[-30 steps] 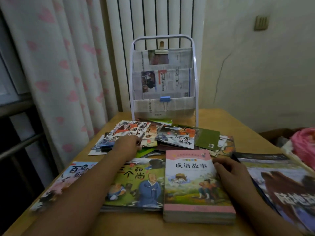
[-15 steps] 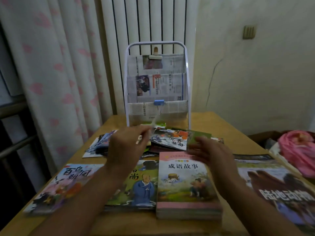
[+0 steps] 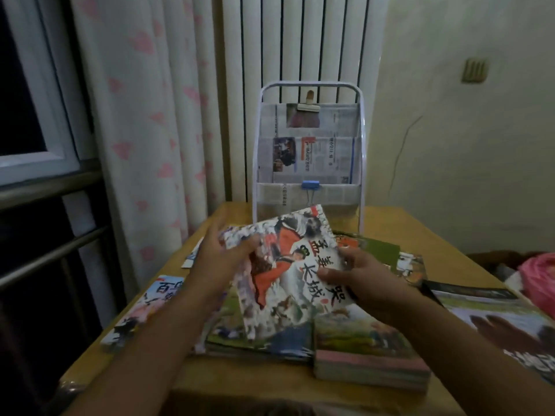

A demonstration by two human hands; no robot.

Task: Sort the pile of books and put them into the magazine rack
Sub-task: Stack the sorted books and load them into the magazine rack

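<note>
A thin picture book [image 3: 285,265] with an orange-robed figure on its cover is lifted above the pile and tilted. My left hand [image 3: 223,258] grips its left edge, and my right hand [image 3: 354,274] holds its right edge with the thumb on the cover. Under it lie a green-covered book [image 3: 240,334] and a thick pink-edged book [image 3: 369,352]. More thin books [image 3: 387,253] are scattered behind, toward the rack. The white-framed magazine rack [image 3: 309,163], lined with newspaper, stands at the table's far edge.
A large animal book [image 3: 504,319] lies at the right, and another thin book [image 3: 144,310] sits at the left table edge. A pink bag [image 3: 540,277] is at far right. Curtain, window rails and a radiator stand behind the wooden table [image 3: 210,394].
Both hands left the books on the table, reached into the scattered pile and lifted one thin book. The view shifted up and closer to the rack.
</note>
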